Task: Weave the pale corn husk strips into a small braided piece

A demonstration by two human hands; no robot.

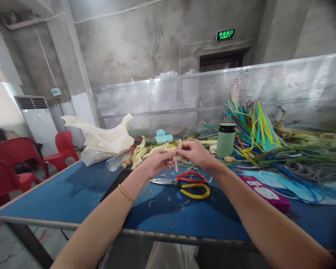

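Above the blue table (58, 194), beyond the scissors (173, 182), the left hand (159, 161) and right hand (194, 151) pinch a pale strip (176, 165) between their fingertips, which should handle as light, pliable and easily torn, best held gently near its middle.

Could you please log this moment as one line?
left hand: gripping pale narrow husk-like strip | right hand: fingers at same strip | red-and-yellow-handled metal scissors: on blue tabletop
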